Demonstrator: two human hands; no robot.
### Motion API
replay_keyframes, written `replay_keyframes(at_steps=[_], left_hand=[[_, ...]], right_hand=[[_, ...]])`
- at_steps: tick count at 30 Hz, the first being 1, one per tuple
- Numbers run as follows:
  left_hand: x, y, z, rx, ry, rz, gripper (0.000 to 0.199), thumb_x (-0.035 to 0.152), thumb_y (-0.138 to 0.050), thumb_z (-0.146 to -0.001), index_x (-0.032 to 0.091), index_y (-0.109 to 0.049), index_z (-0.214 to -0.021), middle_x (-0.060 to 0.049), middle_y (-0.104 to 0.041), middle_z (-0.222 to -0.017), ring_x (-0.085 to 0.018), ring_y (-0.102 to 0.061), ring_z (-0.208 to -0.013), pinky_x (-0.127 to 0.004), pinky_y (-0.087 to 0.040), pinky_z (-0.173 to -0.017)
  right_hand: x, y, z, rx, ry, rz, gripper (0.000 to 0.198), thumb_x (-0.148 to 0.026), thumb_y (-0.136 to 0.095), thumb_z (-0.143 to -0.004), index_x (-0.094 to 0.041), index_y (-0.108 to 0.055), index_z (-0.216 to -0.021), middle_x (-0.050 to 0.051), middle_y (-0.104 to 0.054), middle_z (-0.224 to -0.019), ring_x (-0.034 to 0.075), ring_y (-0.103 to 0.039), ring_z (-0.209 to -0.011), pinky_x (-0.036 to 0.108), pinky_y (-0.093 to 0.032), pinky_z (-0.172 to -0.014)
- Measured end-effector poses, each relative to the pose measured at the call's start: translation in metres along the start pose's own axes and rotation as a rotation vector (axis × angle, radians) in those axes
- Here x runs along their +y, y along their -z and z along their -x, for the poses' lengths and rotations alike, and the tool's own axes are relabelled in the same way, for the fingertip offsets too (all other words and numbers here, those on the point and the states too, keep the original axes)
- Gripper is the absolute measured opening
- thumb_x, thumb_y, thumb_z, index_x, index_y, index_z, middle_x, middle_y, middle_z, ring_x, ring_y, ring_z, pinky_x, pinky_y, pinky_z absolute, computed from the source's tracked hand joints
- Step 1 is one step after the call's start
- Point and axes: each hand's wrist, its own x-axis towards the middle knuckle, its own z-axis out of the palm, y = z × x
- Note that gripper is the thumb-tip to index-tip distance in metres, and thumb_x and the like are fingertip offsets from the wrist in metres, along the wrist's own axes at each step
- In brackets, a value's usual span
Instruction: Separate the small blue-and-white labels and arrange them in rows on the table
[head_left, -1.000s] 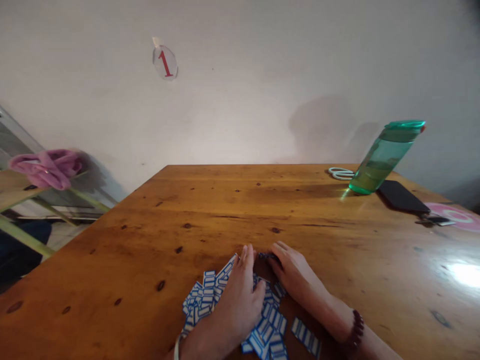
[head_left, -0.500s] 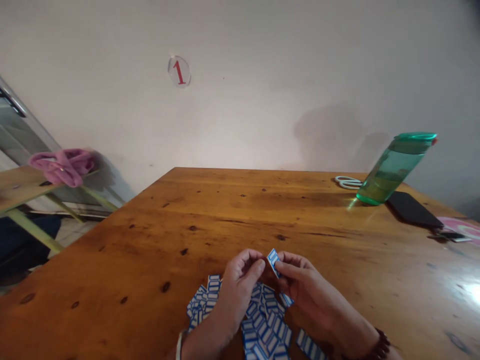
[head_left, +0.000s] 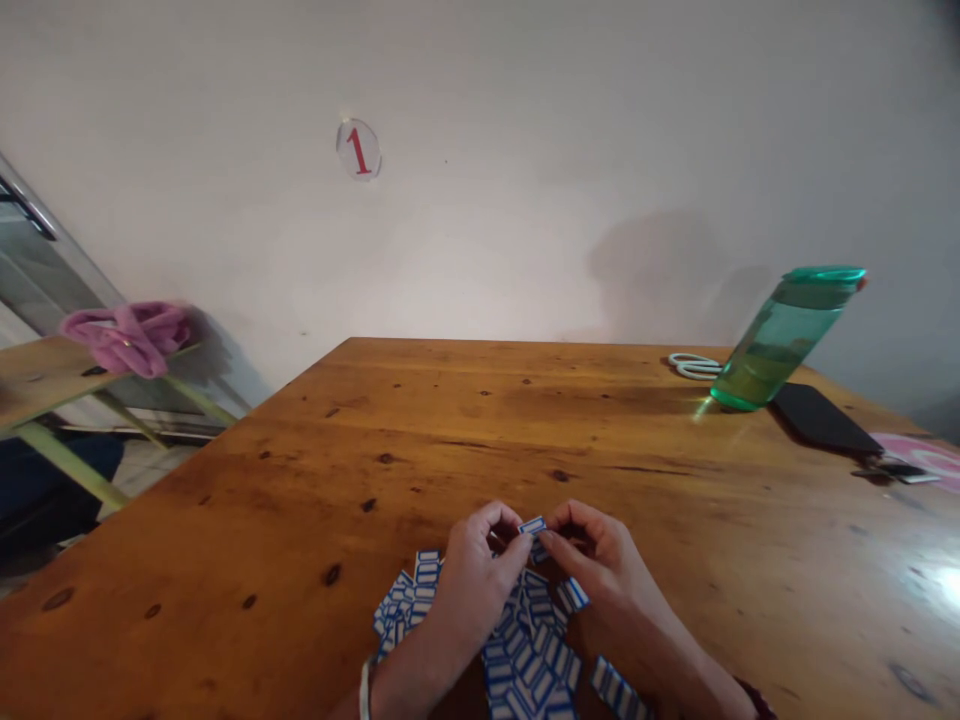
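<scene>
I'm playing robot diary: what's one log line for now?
left hand: pinching blue-and-white strip | right hand: pinching same strip | strip pile: on table

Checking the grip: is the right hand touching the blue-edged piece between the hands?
Touching: in the head view, the right hand has its thumb against the blue-edged piece, no gap showing.

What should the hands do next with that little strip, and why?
Perhaps the left hand should steady the blue-and-white label strip while the right hand gently straightens it: both seem to pinch it from opposite sides, and it looks bent between them.
</scene>
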Motion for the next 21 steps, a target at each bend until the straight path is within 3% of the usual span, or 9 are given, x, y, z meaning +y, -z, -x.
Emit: replay_keyframes(at_steps=[5, 10, 13, 16, 19, 21], left_hand=[[-0.002, 0.0, 0.0, 0.005, -0.089, -0.086, 0.01, 0.016, -0.049, -0.069, 0.018, -0.052, -0.06, 0.002, -0.053, -0.057, -0.013, -0.05, -0.057, -0.022, -0.038, -0.057], [-0.009, -0.003, 0.0, -0.004, -0.139, -0.126, 0.011, 0.013, -0.048, -0.069, 0.018, -0.054, -0.062, 0.002, -0.055, -0.06, -0.013, -0.051, -0.06, -0.023, -0.039, -0.059], [-0.012, -0.001, -0.001, -0.001, -0.177, -0.146, 0.006, 0.016, -0.05, -0.072, 0.018, -0.056, -0.071, 0.0, -0.058, -0.067, -0.014, -0.053, -0.063, -0.024, -0.04, -0.061], [-0.013, 0.004, -0.004, 0.092, -0.239, -0.183, 0.009, 0.018, -0.051, -0.075, 0.018, -0.055, -0.082, -0.002, -0.061, -0.077, -0.015, -0.056, -0.071, -0.026, -0.042, -0.069], [-0.014, 0.013, -0.008, 0.203, -0.277, -0.228, 0.012, 0.017, -0.048, -0.077, 0.018, -0.055, -0.087, -0.004, -0.061, -0.081, -0.016, -0.057, -0.075, -0.029, -0.043, -0.072], [-0.015, 0.018, -0.011, 0.251, -0.295, -0.243, 0.012, 0.017, -0.047, -0.078, 0.017, -0.055, -0.086, -0.004, -0.062, -0.081, -0.016, -0.058, -0.076, -0.029, -0.044, -0.072]], right_hand=[[0.001, 0.005, -0.001, 0.028, 0.097, 0.241, 0.018, -0.033, -0.055, -0.072, -0.017, -0.055, -0.063, -0.002, -0.053, -0.056, 0.013, -0.047, -0.052, 0.023, -0.036, -0.048], [-0.005, 0.007, -0.001, 0.01, 0.122, 0.272, 0.017, -0.03, -0.055, -0.069, -0.017, -0.055, -0.057, -0.003, -0.05, -0.052, 0.012, -0.046, -0.05, 0.023, -0.035, -0.047], [-0.005, 0.011, -0.007, 0.041, 0.036, 0.2, 0.016, -0.028, -0.058, -0.062, -0.017, -0.054, -0.052, -0.003, -0.049, -0.048, 0.011, -0.044, -0.048, 0.022, -0.033, -0.045], [-0.005, 0.02, -0.021, 0.106, -0.095, 0.131, 0.015, -0.026, -0.061, -0.059, -0.016, -0.054, -0.05, -0.004, -0.047, -0.045, 0.009, -0.041, -0.046, 0.021, -0.031, -0.044], [-0.007, 0.028, -0.041, 0.13, -0.165, 0.144, 0.017, -0.024, -0.06, -0.063, -0.014, -0.055, -0.05, -0.007, -0.04, -0.039, 0.006, -0.035, -0.039, 0.02, -0.026, -0.039], [-0.006, 0.028, -0.057, 0.138, -0.217, 0.163, 0.016, -0.019, -0.061, -0.068, -0.011, -0.057, -0.055, -0.005, -0.045, -0.044, 0.006, -0.038, -0.04, 0.019, -0.029, -0.039]])
